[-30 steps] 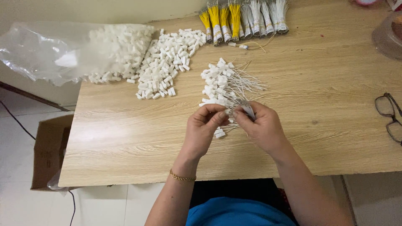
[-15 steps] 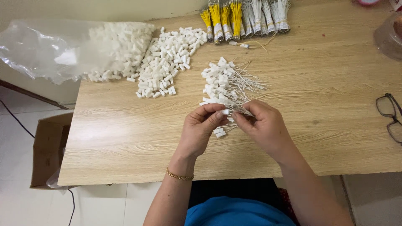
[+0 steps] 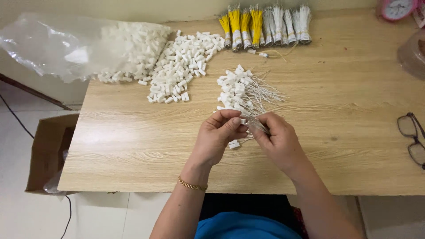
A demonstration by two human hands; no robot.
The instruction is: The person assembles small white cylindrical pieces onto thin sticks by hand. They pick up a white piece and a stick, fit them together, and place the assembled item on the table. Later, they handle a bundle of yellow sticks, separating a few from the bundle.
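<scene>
My left hand [image 3: 218, 136] pinches a small white plastic connector [image 3: 243, 121] between thumb and fingers. My right hand [image 3: 278, 140] holds a thin white wire [image 3: 261, 127] up against that connector; both hands meet above the wooden table [image 3: 133, 146]. Another white connector [image 3: 233, 144] lies just below my hands. Right behind them sits a pile of finished connectors with wires [image 3: 242, 90] fanned to the right.
A heap of loose white connectors [image 3: 181, 66] spills from a clear plastic bag [image 3: 66, 46] at the back left. Bundles of yellow and white wires [image 3: 265, 24] lie at the back edge. Glasses [image 3: 411, 137] rest at the right; a cardboard box [image 3: 46, 152] stands on the floor left.
Both hands have stayed in the same spot, with only small finger movements at the connector and wire. The piles have not moved.
</scene>
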